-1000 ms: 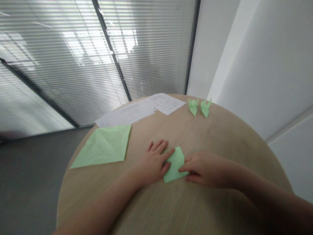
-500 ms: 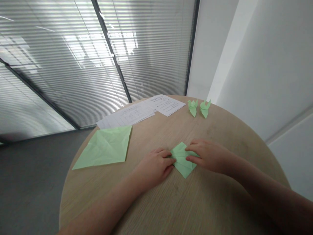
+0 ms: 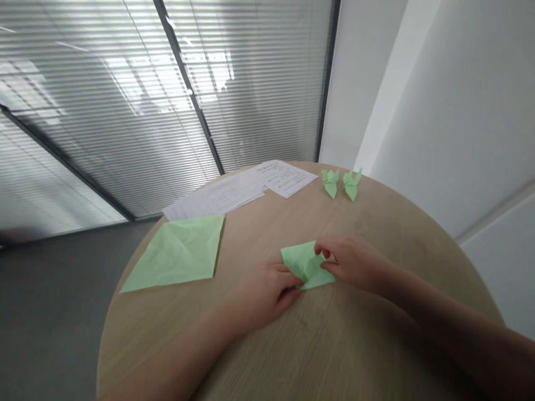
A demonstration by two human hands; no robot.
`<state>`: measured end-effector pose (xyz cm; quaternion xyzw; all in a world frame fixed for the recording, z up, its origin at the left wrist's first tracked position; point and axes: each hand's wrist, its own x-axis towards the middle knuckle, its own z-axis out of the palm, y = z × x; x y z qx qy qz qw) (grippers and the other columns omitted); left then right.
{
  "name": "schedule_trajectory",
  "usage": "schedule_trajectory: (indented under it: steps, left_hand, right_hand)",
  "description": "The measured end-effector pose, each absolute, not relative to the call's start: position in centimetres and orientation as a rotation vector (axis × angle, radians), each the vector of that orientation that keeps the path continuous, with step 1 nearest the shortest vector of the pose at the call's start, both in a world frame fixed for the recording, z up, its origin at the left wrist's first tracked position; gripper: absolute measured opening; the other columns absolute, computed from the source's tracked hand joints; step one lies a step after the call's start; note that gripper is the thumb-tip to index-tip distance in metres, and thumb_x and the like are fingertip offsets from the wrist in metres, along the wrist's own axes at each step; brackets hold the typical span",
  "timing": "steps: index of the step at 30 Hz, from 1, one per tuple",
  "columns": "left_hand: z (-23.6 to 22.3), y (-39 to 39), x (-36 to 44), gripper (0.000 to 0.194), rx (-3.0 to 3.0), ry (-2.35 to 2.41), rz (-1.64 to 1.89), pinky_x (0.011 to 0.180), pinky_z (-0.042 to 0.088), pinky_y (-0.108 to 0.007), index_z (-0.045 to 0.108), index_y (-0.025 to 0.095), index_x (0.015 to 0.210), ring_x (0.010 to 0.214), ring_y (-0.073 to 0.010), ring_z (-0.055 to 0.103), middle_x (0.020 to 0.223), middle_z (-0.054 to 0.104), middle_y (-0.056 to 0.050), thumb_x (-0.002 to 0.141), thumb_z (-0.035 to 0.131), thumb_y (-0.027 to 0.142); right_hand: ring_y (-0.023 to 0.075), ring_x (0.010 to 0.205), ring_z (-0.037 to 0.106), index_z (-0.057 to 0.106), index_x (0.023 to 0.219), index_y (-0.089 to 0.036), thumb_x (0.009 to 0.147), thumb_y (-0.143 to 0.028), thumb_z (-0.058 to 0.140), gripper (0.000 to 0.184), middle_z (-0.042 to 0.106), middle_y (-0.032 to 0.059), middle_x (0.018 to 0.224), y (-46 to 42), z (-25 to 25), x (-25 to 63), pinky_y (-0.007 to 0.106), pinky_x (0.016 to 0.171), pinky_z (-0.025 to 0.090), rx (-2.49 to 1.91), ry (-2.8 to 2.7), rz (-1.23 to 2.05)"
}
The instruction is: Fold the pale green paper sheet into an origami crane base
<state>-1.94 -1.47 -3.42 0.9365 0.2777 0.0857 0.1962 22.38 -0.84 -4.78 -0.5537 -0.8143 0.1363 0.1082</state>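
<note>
A small folded green paper lies on the round wooden table, between my two hands. My left hand pinches its lower left corner with curled fingers. My right hand grips its right edge between thumb and fingers. The paper's upper left part is bare and lies flat on the wood.
A larger creased green sheet lies flat at the table's left. White printed papers lie at the far edge. Two folded green paper figures sit at the far right. Glass walls with blinds stand behind; a white wall is to the right.
The folded green paper has been turned on the table between my hands. My right hand moved from its lower right up to its right edge; my left fingers curled in.
</note>
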Motion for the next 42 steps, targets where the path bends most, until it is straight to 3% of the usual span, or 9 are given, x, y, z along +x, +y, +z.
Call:
schedule_trajectory:
  steps: [6,10,13,18,21,27,32,37,42]
  left_hand:
    - [-3.2,-2.4,-1.4,0.015,2.562,0.772,0.227,0.086,0.049,-0.030,0.070,0.018,0.097,0.093,-0.0191,0.066,0.096,0.073,-0.004,0.094,0.056,0.018]
    - [-2.0,-3.5,-1.3,0.015,2.565,0.589,0.196,0.086,0.050,-0.029,0.070,0.018,0.094,0.091,-0.0181,0.067,0.091,0.072,-0.004,0.094,0.055,0.017]
    - [-1.6,-2.5,-2.3,0.020,2.575,0.520,0.285,0.090,0.050,-0.029,0.070,0.020,0.102,0.096,-0.0178,0.067,0.099,0.073,-0.004,0.094,0.054,0.014]
    - [-3.6,1.5,-4.3,0.030,2.642,0.820,0.472,0.096,0.050,-0.035,0.073,0.019,0.106,0.103,-0.0197,0.066,0.111,0.073,-0.006,0.086,0.056,0.004]
    - [-5.0,2.6,-4.5,0.032,2.650,0.794,0.476,0.102,0.048,-0.035,0.073,0.019,0.111,0.112,-0.0200,0.064,0.119,0.072,-0.006,0.086,0.057,0.005]
    - [-5.2,2.2,-3.8,0.031,2.649,0.691,0.424,0.105,0.046,-0.034,0.073,0.017,0.112,0.112,-0.0204,0.064,0.117,0.073,-0.007,0.084,0.064,0.008]
    - [-5.3,2.1,-3.6,0.026,2.683,0.718,0.410,0.099,0.048,-0.035,0.073,0.017,0.110,0.104,-0.0217,0.065,0.107,0.074,-0.007,0.085,0.066,0.013]
    - [-5.6,2.1,-3.6,0.025,2.688,0.742,0.436,0.098,0.048,-0.035,0.073,0.018,0.110,0.103,-0.0213,0.065,0.106,0.073,-0.007,0.086,0.065,0.014]
    - [-5.6,2.5,-4.0,0.028,2.654,0.738,0.464,0.104,0.045,-0.035,0.072,0.018,0.110,0.110,-0.0203,0.063,0.114,0.072,-0.008,0.085,0.063,0.010]
  right_hand:
    - [0.0152,0.085,0.060,0.065,0.094,-0.018,0.084,-0.013,0.058,0.014,0.067,0.0035,0.094,-0.7,-5.9,21.8,0.025,0.074,0.038,-1.471,-2.393,0.376]
    - [0.0196,0.097,0.062,0.070,0.095,-0.020,0.092,-0.026,0.057,0.015,0.069,0.0061,0.097,-0.7,-6.2,21.5,0.031,0.088,0.043,-1.319,-2.472,0.335]
    - [0.0222,0.102,0.063,0.071,0.100,-0.021,0.091,-0.033,0.063,0.017,0.070,0.0067,0.104,-0.6,-6.3,21.6,0.035,0.093,0.044,-1.282,-2.497,0.266]
    - [0.0211,0.108,0.064,0.072,0.102,-0.022,0.088,-0.013,0.060,0.021,0.071,0.0045,0.114,0.0,-6.9,22.2,0.035,0.097,0.046,-1.177,-2.526,0.256]
    - [0.0210,0.106,0.065,0.074,0.097,-0.022,0.089,-0.009,0.055,0.024,0.071,0.0055,0.114,0.4,-7.2,22.5,0.035,0.095,0.047,-1.046,-2.557,0.231]
    - [0.0190,0.090,0.064,0.075,0.097,-0.022,0.088,-0.006,0.051,0.030,0.071,0.0059,0.097,0.6,-7.6,22.5,0.032,0.084,0.047,-0.965,-2.581,0.260]
    - [0.0175,0.094,0.064,0.074,0.098,-0.020,0.085,-0.002,0.048,0.034,0.070,0.0065,0.102,0.2,-7.6,22.2,0.030,0.087,0.048,-0.866,-2.569,0.403]
    - [0.0194,0.097,0.064,0.070,0.101,-0.018,0.090,-0.017,0.058,0.017,0.069,0.0073,0.102,-1.0,-6.7,21.5,0.033,0.091,0.048,-0.911,-2.593,0.391]
    - [0.0221,0.100,0.063,0.068,0.101,-0.018,0.085,-0.024,0.068,0.017,0.068,0.0071,0.102,-1.3,-6.4,21.1,0.037,0.094,0.046,-0.975,-2.616,0.351]
